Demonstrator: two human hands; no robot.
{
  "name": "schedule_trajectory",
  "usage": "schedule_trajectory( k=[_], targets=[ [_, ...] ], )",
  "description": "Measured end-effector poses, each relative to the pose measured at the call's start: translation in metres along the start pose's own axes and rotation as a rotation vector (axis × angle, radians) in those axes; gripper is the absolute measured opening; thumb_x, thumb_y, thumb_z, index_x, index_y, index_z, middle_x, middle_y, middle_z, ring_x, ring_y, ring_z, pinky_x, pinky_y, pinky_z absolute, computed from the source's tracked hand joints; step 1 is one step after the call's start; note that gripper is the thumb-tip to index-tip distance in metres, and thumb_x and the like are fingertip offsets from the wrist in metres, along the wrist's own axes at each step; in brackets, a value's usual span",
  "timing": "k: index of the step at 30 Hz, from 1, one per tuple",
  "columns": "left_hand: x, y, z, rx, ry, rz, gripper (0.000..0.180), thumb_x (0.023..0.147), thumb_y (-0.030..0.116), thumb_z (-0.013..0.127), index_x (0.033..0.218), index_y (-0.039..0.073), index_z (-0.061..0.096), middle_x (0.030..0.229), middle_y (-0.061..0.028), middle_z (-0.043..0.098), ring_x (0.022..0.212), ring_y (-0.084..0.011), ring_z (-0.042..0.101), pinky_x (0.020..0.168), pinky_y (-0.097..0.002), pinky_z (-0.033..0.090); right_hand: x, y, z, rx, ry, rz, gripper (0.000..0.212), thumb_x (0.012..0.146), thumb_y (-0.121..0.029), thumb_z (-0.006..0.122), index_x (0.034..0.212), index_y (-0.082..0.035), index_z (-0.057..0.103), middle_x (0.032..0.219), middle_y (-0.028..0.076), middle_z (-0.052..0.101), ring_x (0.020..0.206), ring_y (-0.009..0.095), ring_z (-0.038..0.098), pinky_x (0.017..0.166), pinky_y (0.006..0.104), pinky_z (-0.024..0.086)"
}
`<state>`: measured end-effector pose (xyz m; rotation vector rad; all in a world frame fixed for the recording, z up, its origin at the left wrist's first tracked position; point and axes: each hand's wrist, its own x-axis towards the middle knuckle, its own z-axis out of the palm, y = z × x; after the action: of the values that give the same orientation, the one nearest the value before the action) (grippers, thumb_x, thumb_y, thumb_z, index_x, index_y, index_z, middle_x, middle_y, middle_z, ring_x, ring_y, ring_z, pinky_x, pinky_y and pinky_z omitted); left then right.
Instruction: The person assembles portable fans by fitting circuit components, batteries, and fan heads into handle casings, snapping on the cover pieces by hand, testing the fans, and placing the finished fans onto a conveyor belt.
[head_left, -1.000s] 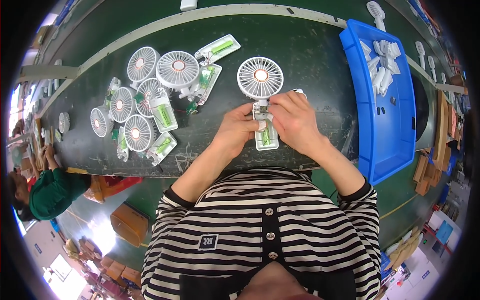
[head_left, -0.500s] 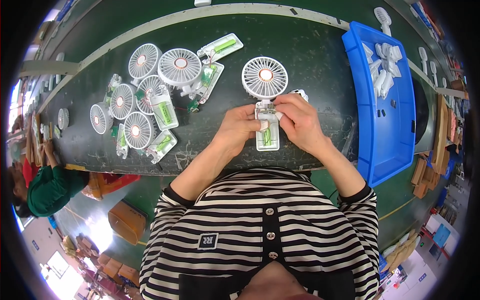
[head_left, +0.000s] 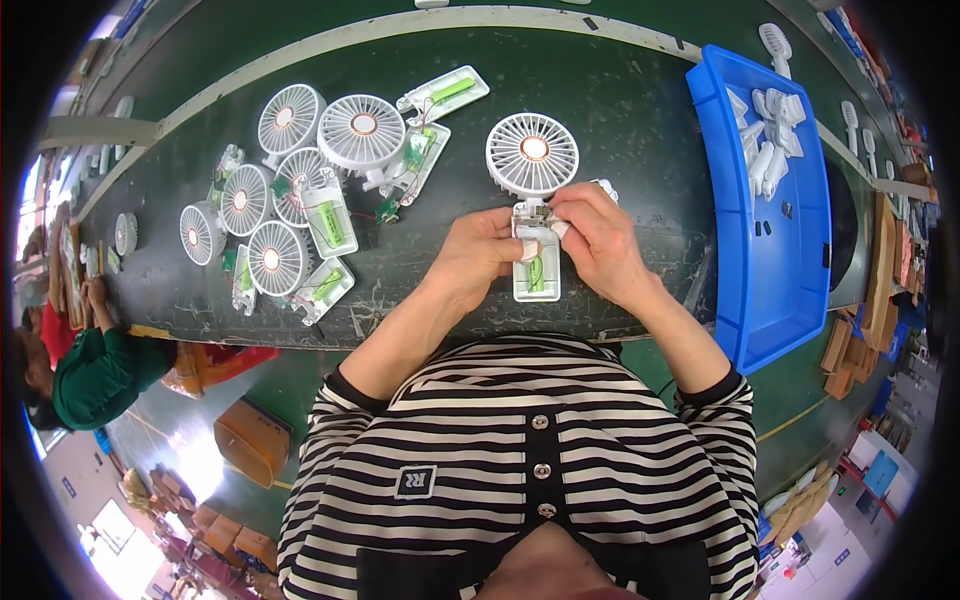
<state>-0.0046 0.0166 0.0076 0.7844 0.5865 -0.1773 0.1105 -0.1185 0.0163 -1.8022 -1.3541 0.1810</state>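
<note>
A white handheld fan (head_left: 532,154) lies on the dark worktable in front of me, round head away from me. Its handle is without a cover, so a green battery (head_left: 537,274) shows inside the handle shell (head_left: 548,291). My left hand (head_left: 478,250) grips the handle from the left, thumb laid across it. From the right, my right hand (head_left: 603,240) is closed with fingertips pinched at the top of the handle, near a small circuit part (head_left: 537,212). Whatever those fingertips pinch is too small to make out. A white piece (head_left: 607,188) is partly hidden behind that hand.
Several fans with uncovered handles (head_left: 363,130) lie grouped at the left. A blue bin (head_left: 727,250) at the right holds white plastic parts (head_left: 770,150) and small black pieces. A person in a green sleeve (head_left: 100,375) sits at the far left. A cardboard box (head_left: 253,440) stands on the floor.
Both hands stay at the fan's handle. The right fingers have shifted very slightly at its top; otherwise the view has only moved a little.
</note>
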Motion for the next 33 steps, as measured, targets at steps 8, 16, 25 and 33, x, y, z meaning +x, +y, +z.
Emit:
schedule_trajectory(
  k=[8, 16, 25, 33],
  targets=[
    [0.002, 0.000, 0.001, 0.013, 0.022, -0.014, 0.028, 0.076, -0.005, 0.053, 0.103, -0.002, 0.055, 0.096, -0.0084, 0.061, 0.084, -0.0160, 0.060, 0.074, -0.0294, 0.050, 0.003, -0.005, -0.003, -0.119, -0.064, -0.030, 0.022, 0.063, 0.008, 0.055, 0.084, 0.003, 0.054, 0.091, 0.012, 0.053, 0.081, 0.030, 0.054, 0.067, 0.0355, 0.045],
    [0.004, -0.004, -0.001, 0.038, 0.026, 0.011, 0.026, 0.076, -0.004, 0.053, 0.102, -0.001, 0.055, 0.093, -0.0083, 0.062, 0.082, -0.0156, 0.060, 0.072, -0.0290, 0.049, 0.009, -0.007, -0.005, -0.301, -0.096, -0.174, 0.021, 0.056, 0.002, 0.058, 0.076, 0.001, 0.053, 0.088, 0.010, 0.052, 0.081, 0.028, 0.052, 0.073, 0.0368, 0.042],
    [0.009, -0.007, 0.004, 0.042, 0.163, -0.007, 0.016, 0.083, 0.012, 0.056, 0.093, 0.001, 0.060, 0.083, -0.0041, 0.061, 0.071, -0.0115, 0.059, 0.063, -0.0250, 0.048, 0.010, -0.005, -0.005, -0.383, -0.120, -0.243, 0.019, 0.057, -0.001, 0.057, 0.074, 0.002, 0.052, 0.085, 0.011, 0.049, 0.083, 0.028, 0.050, 0.082, 0.0387, 0.041],
    [0.013, -0.017, 0.001, 0.097, 0.161, 0.074, 0.015, 0.083, 0.013, 0.056, 0.090, 0.001, 0.062, 0.076, -0.0007, 0.058, 0.063, -0.0073, 0.052, 0.055, -0.0210, 0.040, 0.007, -0.002, -0.006, -0.391, -0.147, -0.236, 0.018, 0.061, -0.002, 0.058, 0.078, 0.001, 0.054, 0.088, 0.010, 0.052, 0.082, 0.027, 0.052, 0.084, 0.0421, 0.041]
  ],
)
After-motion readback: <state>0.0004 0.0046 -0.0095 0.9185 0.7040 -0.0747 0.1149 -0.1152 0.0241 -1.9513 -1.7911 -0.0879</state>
